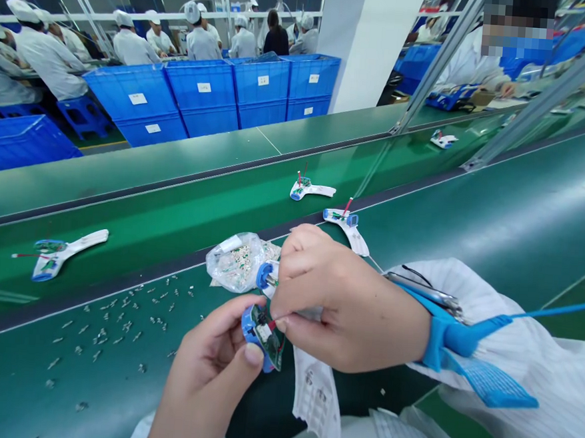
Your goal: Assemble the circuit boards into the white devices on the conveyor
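Note:
My left hand (216, 367) grips a small green circuit board (274, 351) set in a blue plastic rim, between thumb and fingers. Over it, my right hand (337, 295) is closed, thumb and fingertips pinching a red wire (272, 325) at a white connector on the board. A blue round end piece (264, 275) with a metallic part shows just beyond the right fingers. Below the right hand hangs a white curved handle shell (317, 397); its upper part is hidden behind that hand. A blue wrist strap (457, 337) with a cord circles my right wrist.
A clear plastic bag of small parts (237, 262) lies beyond my hands. Several loose metal pieces (101, 336) are scattered at left. White handle shells with boards (62, 256) sit on the green belt (197, 209). Blue crates (201, 89) and people in white stand behind.

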Demonstrator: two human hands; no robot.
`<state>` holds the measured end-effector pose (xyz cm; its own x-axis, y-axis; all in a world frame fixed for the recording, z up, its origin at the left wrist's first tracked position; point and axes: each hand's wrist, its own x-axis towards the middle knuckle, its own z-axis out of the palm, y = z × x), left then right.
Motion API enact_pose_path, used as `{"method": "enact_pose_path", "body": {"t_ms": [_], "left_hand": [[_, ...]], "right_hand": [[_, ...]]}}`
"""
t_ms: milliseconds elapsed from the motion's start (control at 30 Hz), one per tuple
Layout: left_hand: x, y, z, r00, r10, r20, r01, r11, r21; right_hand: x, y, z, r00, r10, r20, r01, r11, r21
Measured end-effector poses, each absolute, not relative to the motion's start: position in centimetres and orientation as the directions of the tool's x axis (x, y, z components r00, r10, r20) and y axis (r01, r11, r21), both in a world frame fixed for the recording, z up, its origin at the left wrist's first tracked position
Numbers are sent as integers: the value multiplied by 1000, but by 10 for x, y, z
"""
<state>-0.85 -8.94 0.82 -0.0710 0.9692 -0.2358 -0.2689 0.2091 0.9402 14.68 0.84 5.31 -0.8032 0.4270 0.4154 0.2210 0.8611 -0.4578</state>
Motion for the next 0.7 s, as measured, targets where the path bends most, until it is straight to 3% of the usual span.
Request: {"method": "enact_pose_path", "body": {"t_ms": [167, 367, 533, 700], "left_hand": [[-8, -91, 11, -127, 972, -196, -185, 171, 968], [-1, -95, 12, -403, 915, -1, 184, 81, 980], [-1, -97, 11, -369, 919, 142, 419, 28, 908], [7, -98, 6, -441, 864, 245, 519, 22, 855]], "right_hand": [[146, 3, 56, -799, 401, 447, 276, 906, -320], [142, -8, 53, -727, 426, 539, 354, 905, -238], [137, -8, 47, -694, 439, 570, 328, 898, -291], [131, -8, 41, -639, 526, 562, 273, 837, -473]]}}
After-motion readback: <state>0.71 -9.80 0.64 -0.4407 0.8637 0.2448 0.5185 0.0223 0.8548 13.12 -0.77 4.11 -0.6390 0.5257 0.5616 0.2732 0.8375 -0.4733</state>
